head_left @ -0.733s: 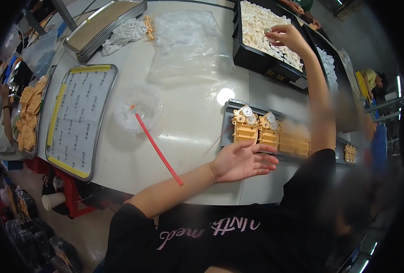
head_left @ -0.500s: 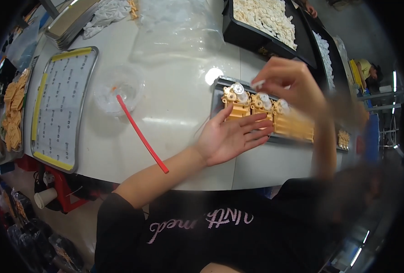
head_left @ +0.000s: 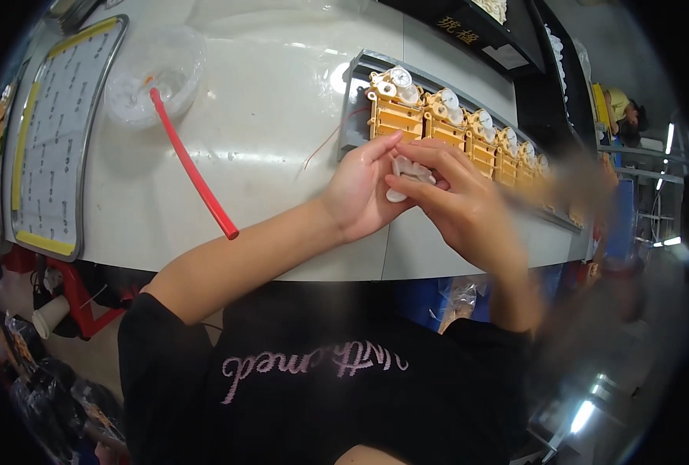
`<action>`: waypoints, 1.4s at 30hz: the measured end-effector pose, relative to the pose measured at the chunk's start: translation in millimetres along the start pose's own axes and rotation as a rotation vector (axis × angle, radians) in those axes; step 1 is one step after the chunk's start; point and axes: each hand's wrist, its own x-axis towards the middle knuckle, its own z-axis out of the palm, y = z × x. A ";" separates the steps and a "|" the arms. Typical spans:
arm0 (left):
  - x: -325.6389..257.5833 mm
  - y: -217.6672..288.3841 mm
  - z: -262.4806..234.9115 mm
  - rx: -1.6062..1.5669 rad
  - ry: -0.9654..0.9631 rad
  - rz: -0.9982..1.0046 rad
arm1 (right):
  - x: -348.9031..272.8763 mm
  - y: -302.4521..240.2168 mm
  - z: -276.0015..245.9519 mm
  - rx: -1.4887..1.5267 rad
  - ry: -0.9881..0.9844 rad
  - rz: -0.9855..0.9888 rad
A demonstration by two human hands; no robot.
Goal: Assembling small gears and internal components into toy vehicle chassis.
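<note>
My left hand [head_left: 362, 188] is turned palm up and cupped, with several small white plastic parts [head_left: 413, 169] lying in it. Over that palm, my right hand [head_left: 468, 203] closes its thumb and fingers on the white parts. The left fingertips are mostly hidden behind the right hand. Just beyond both hands, a grey metal tray [head_left: 350, 132] holds a row of yellow plastic housings [head_left: 399, 118]. White round gears [head_left: 399, 76] sit on their far ends.
A clear plastic tub [head_left: 120, 105] stands on the left, with a red tube [head_left: 193, 169] slanting from it towards me. Farther left lies a patterned board with yellow edges [head_left: 65, 139]. Black bins [head_left: 484, 35] with white parts stand at the far right. A person [head_left: 623, 112] is in the background.
My right hand has come down from over the tray to my left palm. The left palm was flat and bare; white parts now lie in it. The whole view has shifted.
</note>
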 end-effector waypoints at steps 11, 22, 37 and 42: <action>-4.0 -3.4 11.9 0.190 0.247 0.002 | 13.0 39.2 -6.3 0.182 0.580 0.166; -4.9 -7.7 -1.2 0.149 0.215 -0.041 | 58.9 67.7 44.0 -0.074 0.539 0.092; -3.4 -4.8 -2.0 0.134 0.212 -0.024 | 58.3 68.2 44.6 -0.142 0.447 0.016; -3.6 -10.4 -8.1 0.078 0.149 0.022 | 60.0 60.1 37.4 -0.192 0.374 -0.035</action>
